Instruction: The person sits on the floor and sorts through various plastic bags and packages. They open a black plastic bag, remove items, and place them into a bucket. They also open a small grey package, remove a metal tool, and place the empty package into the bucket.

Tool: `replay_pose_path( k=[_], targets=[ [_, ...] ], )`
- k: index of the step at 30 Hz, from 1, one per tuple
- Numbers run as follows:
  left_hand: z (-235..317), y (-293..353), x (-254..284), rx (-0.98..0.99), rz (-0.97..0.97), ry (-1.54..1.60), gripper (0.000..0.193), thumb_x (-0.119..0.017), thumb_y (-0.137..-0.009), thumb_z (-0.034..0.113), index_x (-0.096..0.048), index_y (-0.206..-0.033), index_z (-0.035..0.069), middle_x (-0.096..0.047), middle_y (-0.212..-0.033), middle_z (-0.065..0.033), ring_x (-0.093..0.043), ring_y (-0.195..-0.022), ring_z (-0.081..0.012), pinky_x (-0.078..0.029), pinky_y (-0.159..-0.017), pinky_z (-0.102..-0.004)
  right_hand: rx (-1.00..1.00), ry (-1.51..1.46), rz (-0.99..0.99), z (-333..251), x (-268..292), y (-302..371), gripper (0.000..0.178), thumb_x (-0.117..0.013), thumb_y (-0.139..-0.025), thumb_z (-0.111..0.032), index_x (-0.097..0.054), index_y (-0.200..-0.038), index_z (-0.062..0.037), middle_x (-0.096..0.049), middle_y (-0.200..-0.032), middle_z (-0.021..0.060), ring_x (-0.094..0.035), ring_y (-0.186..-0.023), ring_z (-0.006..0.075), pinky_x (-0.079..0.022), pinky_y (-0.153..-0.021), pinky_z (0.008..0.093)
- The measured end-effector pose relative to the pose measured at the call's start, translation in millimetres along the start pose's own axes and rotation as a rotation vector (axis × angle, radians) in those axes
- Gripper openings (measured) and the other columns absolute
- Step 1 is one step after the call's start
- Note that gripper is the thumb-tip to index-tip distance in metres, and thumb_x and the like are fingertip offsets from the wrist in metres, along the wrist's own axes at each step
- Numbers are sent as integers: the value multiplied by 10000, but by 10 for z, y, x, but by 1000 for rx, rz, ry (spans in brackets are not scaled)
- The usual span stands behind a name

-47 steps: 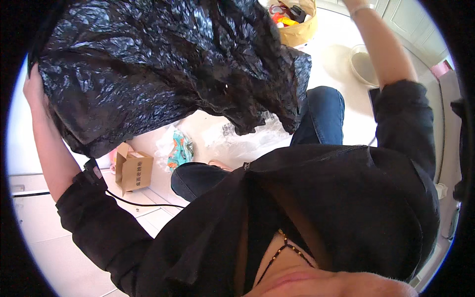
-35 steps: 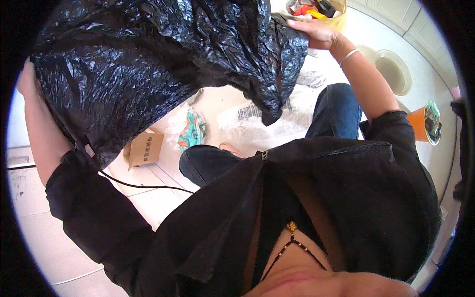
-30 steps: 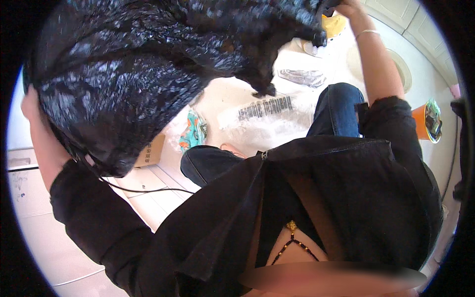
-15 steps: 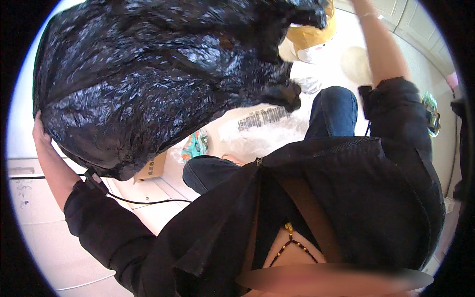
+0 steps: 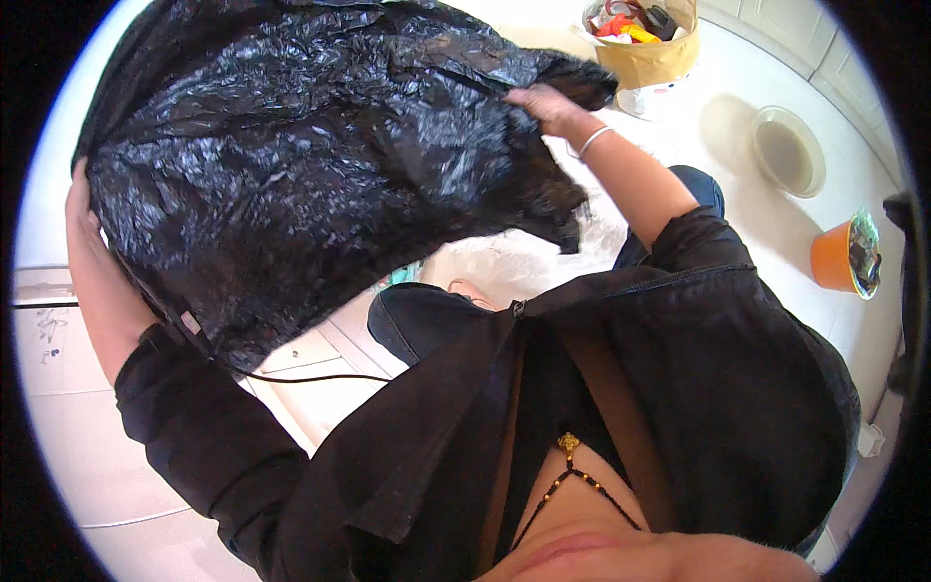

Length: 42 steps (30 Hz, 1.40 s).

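Note:
A large, crinkled black garbage bag (image 5: 291,145) spreads across the upper left, its gathered, ragged end toward the right. Holding its left edge is my left hand (image 5: 83,206), with the fingers partly hidden by the plastic. My right hand (image 5: 548,107) is closed on the bag near its right end. Beneath the bag, part of a crumpled clear plastic sheet (image 5: 495,257) shows on the floor.
A yellow basket (image 5: 648,60) of mixed items stands at the far right. Nearer are a round pale basin (image 5: 790,152) and an orange bin (image 5: 832,257) with a plastic liner. A black cable (image 5: 320,377) runs from my left wrist.
My right hand has come down from the top edge to the bag's right end. The bag has flattened and shifted. My left hand, still on its edge, has moved slightly up.

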<state>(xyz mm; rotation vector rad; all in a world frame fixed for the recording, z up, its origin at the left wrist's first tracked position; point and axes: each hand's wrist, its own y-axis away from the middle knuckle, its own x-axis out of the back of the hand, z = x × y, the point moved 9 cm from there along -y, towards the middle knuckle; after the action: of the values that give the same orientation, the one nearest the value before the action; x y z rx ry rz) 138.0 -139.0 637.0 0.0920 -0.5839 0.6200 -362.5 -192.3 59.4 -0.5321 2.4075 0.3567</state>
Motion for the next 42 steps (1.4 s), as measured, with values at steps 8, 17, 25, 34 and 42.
replay_pose_path(
  k=[8, 17, 25, 34, 42],
  targets=[
    [-1401, -307, 357, 245, 64, 45, 631, -696, -769, 430, -545, -1195, -11, -605, -1144, -159, -564, -1041, -319, -420, -930, -437, 142, -60, 385, -1606, 1794, 55, 475, -690, -808, -323, -576, -1124, 14, -669, -987, 107, -652, -862, 232, -528, -820, 375],
    [-2014, 253, -1307, 117, -380, 286, 617, -591, -869, 423, -448, -1290, -5, -501, -1290, -116, -476, -1169, -256, -361, -999, -394, 249, -169, 709, -2359, 1991, 176, 391, -563, -900, -274, -528, -1127, 43, -645, -1006, 162, -642, -867, 295, -541, -764, 433],
    [-2750, -439, -777, 197, -93, 456, 524, -613, -867, 373, -545, -1091, -95, -620, -1036, -189, -600, -908, -304, -479, -833, -413, 235, 222, 859, -2961, 2220, 390, 512, -629, -843, -374, -581, -1000, 112, -647, -918, 156, -642, -736, 277, -555, -664, 412],
    [-2559, -746, -724, -54, 94, 289, 467, -578, -894, 236, -474, -1216, -86, -586, -1106, -173, -573, -1005, -256, -469, -860, -375, 212, 630, 555, -3084, 1423, 605, 467, -538, -885, -364, -580, -1185, -9, -627, -1068, 112, -585, -979, 198, -471, -870, 296],
    [-2337, -38, -1152, -326, -538, -362, 548, -655, -782, 191, -498, -1267, -10, -603, -1111, -127, -571, -981, -249, -441, -848, -365, 463, 1093, 543, -3336, 609, 711, 449, -490, -656, 73, -662, -1066, 8, -663, -1003, 139, -606, -904, 228, -475, -831, 308]
  ],
)
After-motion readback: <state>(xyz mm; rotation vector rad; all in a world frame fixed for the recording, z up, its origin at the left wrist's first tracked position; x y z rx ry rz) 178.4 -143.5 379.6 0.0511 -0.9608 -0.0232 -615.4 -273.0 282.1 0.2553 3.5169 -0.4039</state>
